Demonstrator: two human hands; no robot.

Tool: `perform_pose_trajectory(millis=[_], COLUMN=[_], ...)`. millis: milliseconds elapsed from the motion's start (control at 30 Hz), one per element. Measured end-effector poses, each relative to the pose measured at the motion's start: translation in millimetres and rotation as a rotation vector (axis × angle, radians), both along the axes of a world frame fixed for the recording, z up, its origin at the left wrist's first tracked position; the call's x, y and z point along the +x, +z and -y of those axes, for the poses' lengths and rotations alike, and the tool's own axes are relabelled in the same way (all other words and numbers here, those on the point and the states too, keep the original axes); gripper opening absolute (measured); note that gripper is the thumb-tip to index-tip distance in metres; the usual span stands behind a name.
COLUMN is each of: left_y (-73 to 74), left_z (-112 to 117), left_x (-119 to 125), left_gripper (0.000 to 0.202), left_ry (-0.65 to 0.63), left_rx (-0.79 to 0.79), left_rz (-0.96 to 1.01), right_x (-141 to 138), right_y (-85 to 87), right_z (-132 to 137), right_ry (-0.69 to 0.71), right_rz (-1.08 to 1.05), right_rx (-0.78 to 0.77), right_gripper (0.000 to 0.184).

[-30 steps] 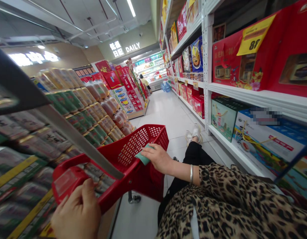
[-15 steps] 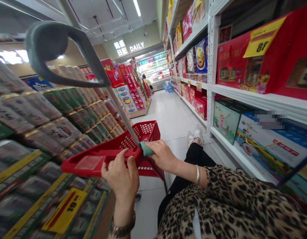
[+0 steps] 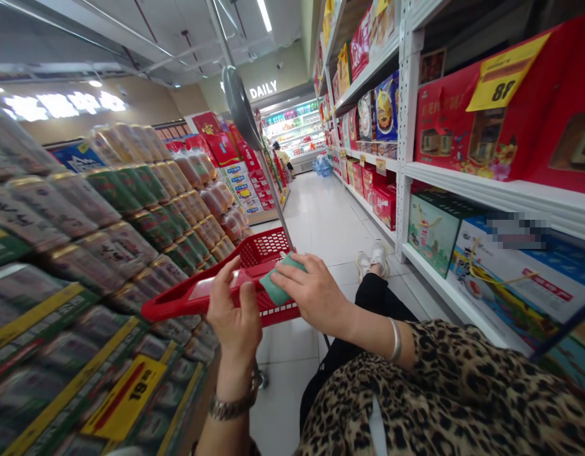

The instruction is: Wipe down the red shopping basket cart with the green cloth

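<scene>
leopard-print blouse, black trousers, white sneakers, silver bangle, metal wristwatch

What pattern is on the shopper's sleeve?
The sleeve is leopard print, dark spots on tan, best seen at lower right in the head view.

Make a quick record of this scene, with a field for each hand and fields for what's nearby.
Place: supermarket aisle
Left hand: grips the flat red handle of a red plastic mesh basket; metal watch on the wrist
Right hand: holds a teal cloth against that handle; silver bangle on the wrist
Nearby: grey loop grip on a metal rod, stacked canned drinks, white shelves of boxed goods
Farther off: a person down the aisle
</scene>
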State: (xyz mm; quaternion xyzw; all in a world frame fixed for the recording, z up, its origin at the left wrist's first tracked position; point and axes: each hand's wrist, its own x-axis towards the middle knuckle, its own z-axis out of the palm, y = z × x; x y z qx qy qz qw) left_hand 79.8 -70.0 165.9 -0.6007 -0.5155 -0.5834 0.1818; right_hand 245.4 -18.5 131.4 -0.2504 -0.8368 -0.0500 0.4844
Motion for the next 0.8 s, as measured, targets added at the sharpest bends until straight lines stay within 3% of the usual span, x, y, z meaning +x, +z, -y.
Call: perform_pose_trajectory(millis=[67,167,267,333,467,600,733,800], left_y=[14.0,27.5,23.6,14.6,1.3,-1.0,-4.3,-5.2], left_z=[-3,-9,-15,-17,-20,-20,-16,-12], left_x=[-28,-73,-100,-104,-93,-66,-28,-12], left_gripper=[0.046,0.053,0.052,0.052,0.056,0.06,0.051,0.046], left_ry=[0.272,0.543,0.656,0.676,0.699,0.602,0.528,0.432], left_rx=[-0.025,-0.203,-0.539,-0.655,-0.544,-0.48,-0.42,-0.409], left_rz=[-0.095,-0.164,-0.171,-0.229,-0.408,-0.588,-0.597,-0.562], right_x=[-1,0,3,6,9,2,-12,-18], right_y=[-2.6,-4.3,-2.7,-0.8,0.4,-2.8,-4.6,-3.2], right_z=[-8,-25,-43,-54,-67,-63,-47,-38], right_ry=[-0.038,-0.07,-0.088,-0.107,-0.17,-0.167,-0.111,-0.075], right_rz=[0.028,0.045,0.052,0.05,0.022,0.007,-0.013,-0.001], right_rx=[0.021,-0.029,-0.09,-0.113,-0.124,-0.117,-0.052,0.006], right_gripper=[0.038,0.038,0.04,0.042,0.042,0.041,0.038,0.035])
